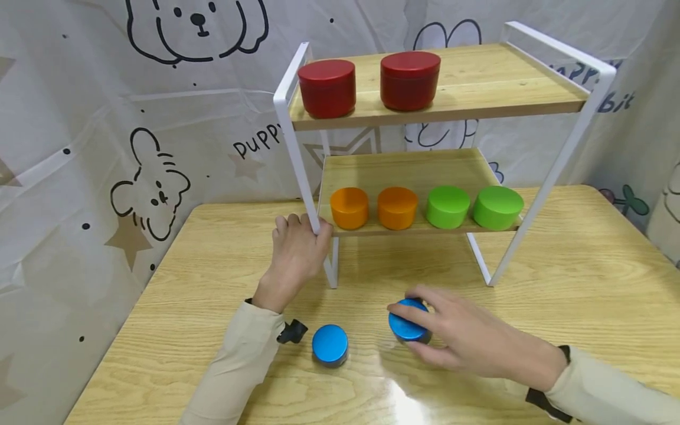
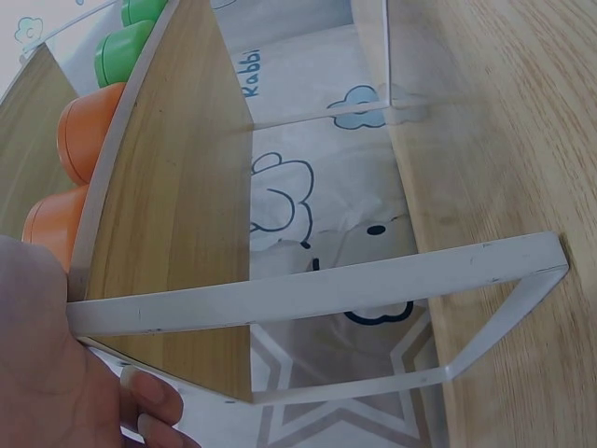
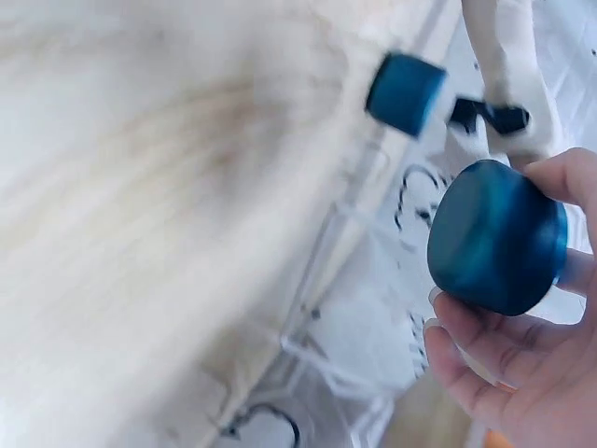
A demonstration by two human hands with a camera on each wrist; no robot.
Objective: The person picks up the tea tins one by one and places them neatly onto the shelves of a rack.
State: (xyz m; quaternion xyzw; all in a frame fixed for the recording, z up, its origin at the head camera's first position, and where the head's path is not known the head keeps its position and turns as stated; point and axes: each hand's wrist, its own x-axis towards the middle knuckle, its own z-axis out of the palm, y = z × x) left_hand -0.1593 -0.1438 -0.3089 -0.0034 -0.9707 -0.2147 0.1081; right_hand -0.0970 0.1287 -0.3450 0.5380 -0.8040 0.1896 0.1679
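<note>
My right hand (image 1: 451, 333) grips a round blue tin (image 1: 408, 323) by its sides, in front of the two-tier rack. In the right wrist view the thumb and fingers curl round this blue tin (image 3: 499, 238), its base turned toward the camera. A second blue tin (image 1: 330, 345) stands on the table to the left. My left hand (image 1: 298, 248) holds the rack's left front post at the lower shelf (image 1: 404, 168). Seen from the left wrist, the left hand (image 2: 56, 364) wraps the corner where the white frame (image 2: 308, 297) meets that shelf.
Two red tins (image 1: 410, 81) stand on the upper shelf (image 1: 478, 74), toward its left. Along the lower shelf's front edge are two orange tins (image 1: 397, 209) and two green tins (image 1: 497, 208). A printed cloth (image 1: 223, 118) hangs behind the wooden table (image 1: 175, 295).
</note>
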